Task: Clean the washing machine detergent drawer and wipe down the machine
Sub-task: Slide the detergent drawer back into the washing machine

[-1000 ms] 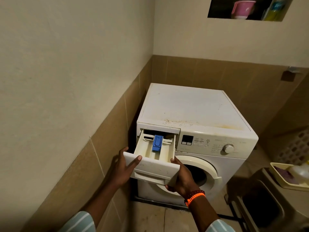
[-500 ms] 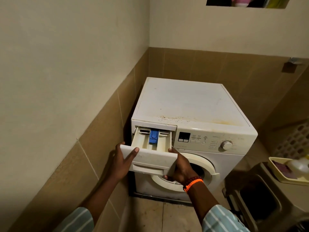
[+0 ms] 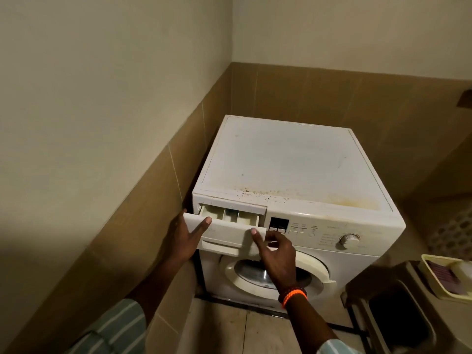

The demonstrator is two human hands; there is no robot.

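Observation:
A white front-loading washing machine point(image 3: 288, 162) stands in the corner, with brown stains along the front of its top. Its detergent drawer point(image 3: 227, 229) at the upper left sticks out only a little, showing three pale compartments. My left hand point(image 3: 185, 238) holds the drawer's left end, thumb on the front panel. My right hand point(image 3: 277, 254), with an orange bead bracelet, touches the drawer's right end with fingers spread. The round door point(image 3: 270, 274) lies below my right hand.
A tiled wall point(image 3: 143, 190) runs close along the machine's left side. A dark bin point(image 3: 398, 318) stands at the right, with a yellow tray point(image 3: 434, 290) holding a dark pad beside it. A control dial point(image 3: 348, 240) sits on the panel.
The drawer has slid back into the machine from far out to nearly closed. Both hands moved forward with it, and my right hand loosened to fingertips. The view tilted down.

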